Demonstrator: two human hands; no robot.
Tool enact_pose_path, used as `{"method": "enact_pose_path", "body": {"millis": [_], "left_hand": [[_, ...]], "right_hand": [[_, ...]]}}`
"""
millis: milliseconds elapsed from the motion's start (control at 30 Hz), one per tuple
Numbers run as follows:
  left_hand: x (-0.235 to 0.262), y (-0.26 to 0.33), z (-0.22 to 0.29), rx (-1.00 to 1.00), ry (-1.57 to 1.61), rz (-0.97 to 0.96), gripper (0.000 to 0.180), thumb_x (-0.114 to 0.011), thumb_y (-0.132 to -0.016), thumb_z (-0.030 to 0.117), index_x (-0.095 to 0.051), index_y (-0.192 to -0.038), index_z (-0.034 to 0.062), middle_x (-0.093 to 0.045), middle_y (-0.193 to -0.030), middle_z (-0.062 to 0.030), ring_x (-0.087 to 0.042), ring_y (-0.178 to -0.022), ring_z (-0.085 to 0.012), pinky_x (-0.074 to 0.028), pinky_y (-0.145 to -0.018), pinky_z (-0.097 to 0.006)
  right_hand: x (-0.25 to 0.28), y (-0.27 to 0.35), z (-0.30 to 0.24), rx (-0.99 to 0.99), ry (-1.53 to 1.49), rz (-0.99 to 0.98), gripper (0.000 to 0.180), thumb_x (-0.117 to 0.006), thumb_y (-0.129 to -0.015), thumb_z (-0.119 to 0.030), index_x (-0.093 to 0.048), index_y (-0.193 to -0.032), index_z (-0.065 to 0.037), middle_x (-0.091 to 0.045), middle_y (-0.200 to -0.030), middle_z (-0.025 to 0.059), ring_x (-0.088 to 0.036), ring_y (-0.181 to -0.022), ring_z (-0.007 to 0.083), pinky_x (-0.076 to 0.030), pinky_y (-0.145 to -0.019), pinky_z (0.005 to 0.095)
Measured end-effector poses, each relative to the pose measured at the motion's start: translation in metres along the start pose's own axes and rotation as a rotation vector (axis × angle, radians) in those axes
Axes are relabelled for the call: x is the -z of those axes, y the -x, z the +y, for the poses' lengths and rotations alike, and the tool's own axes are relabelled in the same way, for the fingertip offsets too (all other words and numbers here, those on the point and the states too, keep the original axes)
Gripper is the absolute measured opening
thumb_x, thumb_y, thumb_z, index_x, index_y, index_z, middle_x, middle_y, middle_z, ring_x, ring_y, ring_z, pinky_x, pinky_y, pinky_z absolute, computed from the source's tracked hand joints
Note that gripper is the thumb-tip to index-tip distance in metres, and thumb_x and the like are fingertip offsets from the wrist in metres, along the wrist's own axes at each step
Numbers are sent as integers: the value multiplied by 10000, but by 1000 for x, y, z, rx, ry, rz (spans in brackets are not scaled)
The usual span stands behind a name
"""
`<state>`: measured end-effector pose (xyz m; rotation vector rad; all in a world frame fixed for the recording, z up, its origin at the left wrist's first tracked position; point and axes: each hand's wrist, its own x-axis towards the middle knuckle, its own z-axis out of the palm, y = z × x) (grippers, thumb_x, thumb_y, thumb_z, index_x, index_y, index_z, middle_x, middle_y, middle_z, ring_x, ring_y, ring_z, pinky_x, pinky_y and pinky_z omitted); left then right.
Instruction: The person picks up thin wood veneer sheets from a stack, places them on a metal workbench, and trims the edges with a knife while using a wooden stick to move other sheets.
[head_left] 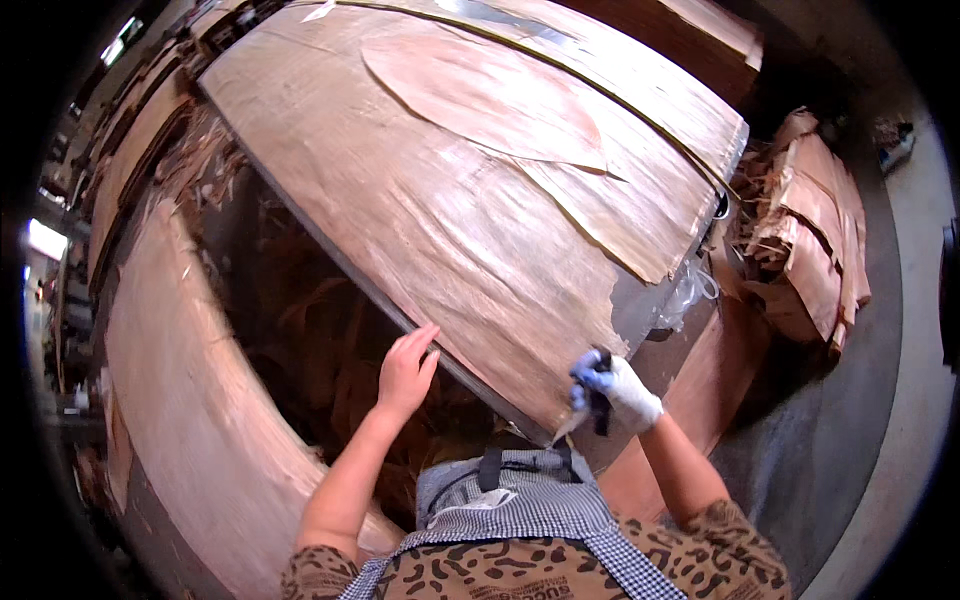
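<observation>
A large, pale wood veneer sheet (400,200) with wrinkles and ragged edges covers the sloping table in front of me. My left hand (406,372) is bare, its fingers stretched out and resting on the sheet's near left edge. Nothing shows in its grip. At the table's near corner my right hand (618,388), in a white glove with blue fingers, closes round a black-handled knife (601,410). A pale, blurred blade seems to point down toward the corner. Farther up, a leaf-shaped piece of veneer (490,95) lies on the sheet.
A dark strip (560,55) crosses the table's far part. Broken veneer is bundled in a stack (815,230) at the right, near clear plastic (685,295). Another long veneer stack (190,390) curves along the left, beyond a dark gap with scraps.
</observation>
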<state>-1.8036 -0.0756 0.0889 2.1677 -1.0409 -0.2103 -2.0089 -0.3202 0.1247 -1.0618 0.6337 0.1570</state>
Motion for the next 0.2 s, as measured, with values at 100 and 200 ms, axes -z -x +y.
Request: {"method": "enact_pose_path", "body": {"millis": [100,200], "left_hand": [[-1,-63,-36,-158,-92,-112,413,-565,-754,103,-476,-1148,17,-484,-1171,-160,-458,-1061,-313,-365,-906,-378],[-22,-129,-51,-305,-163,-179,471,-568,-765,121,-430,-1208,43,-432,-1238,-163,-412,-1117,-317,-327,-949,-379]], "right_hand": [[0,39,27,-114,20,391,151,-567,-819,-192,-539,-835,-45,-574,-661,57,-569,-547,131,-446,-452,228],[15,73,61,-202,88,718,131,-570,-810,-158,-531,-858,-44,-574,-633,60,-563,-515,117,-439,-423,206]]}}
